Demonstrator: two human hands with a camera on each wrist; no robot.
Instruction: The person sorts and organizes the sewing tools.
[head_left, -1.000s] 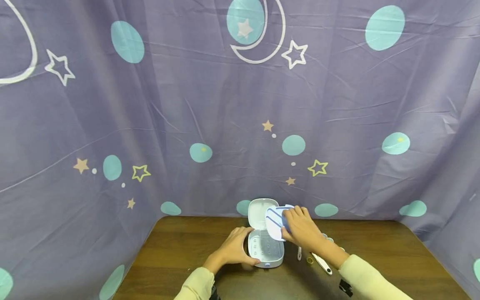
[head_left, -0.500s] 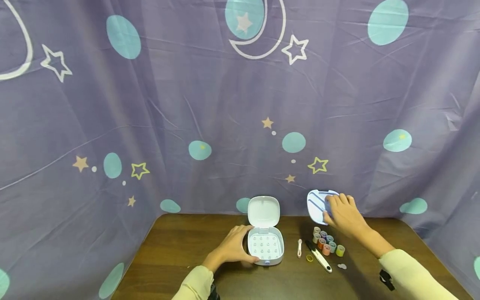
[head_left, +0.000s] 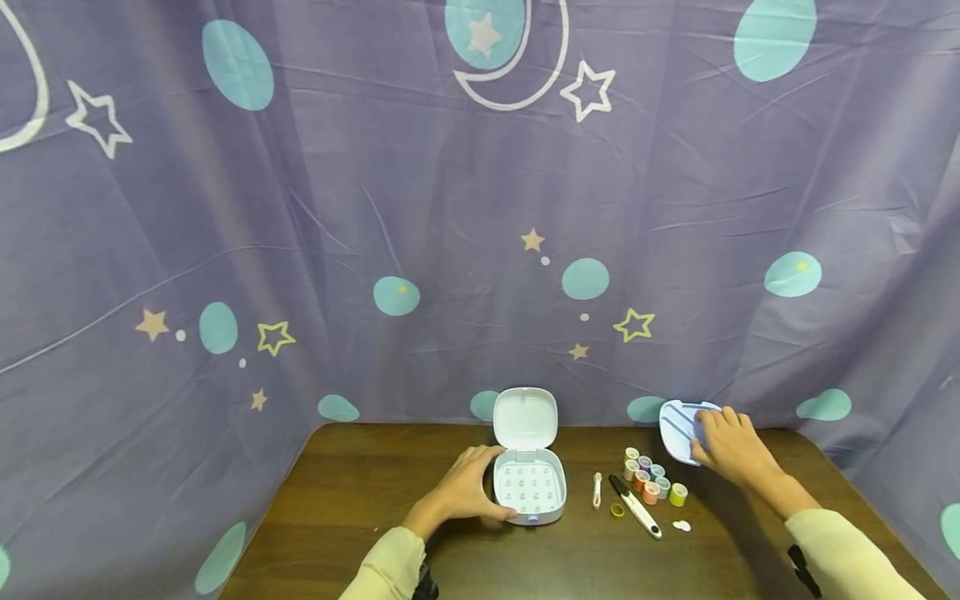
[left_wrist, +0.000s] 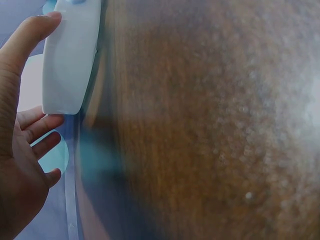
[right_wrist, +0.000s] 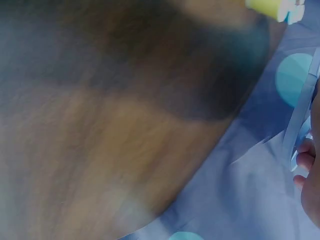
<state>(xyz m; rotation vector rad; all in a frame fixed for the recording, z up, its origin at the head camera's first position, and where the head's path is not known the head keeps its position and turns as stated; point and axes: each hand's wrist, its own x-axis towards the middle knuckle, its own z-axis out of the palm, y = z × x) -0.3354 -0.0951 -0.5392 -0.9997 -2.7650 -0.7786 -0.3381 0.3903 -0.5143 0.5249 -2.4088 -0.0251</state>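
Table (head_left: 360, 492), brown wood-grain, before a purple cloth (head_left: 480, 192) printed with stars and moons. On and above it, from the left:

Left hand (head_left: 457, 493), pale yellow sleeve; grip curved about the left side of the box, thumb at the front, fingers at the rear corner.
White box (head_left: 528, 490), lid (head_left: 526, 419) raised at the back; small pegs in rows on its floor.
Looped cord (head_left: 597, 491), pale, lying just right of the box.
Yellow ring (head_left: 617, 515), small, flat.
Slim tool (head_left: 637, 510), black and white, lying diagonally.
Thread spools (head_left: 641, 481), several colours, clustered beyond the tool.
White piece (head_left: 682, 526), small, near the yellow spool.
Pale blue tray (head_left: 677, 429), grooved, tilted, at the back right beyond the spools; contact with the table cannot be told.
Right hand (head_left: 733, 448), matching sleeve; grip holding the tray by its right side.
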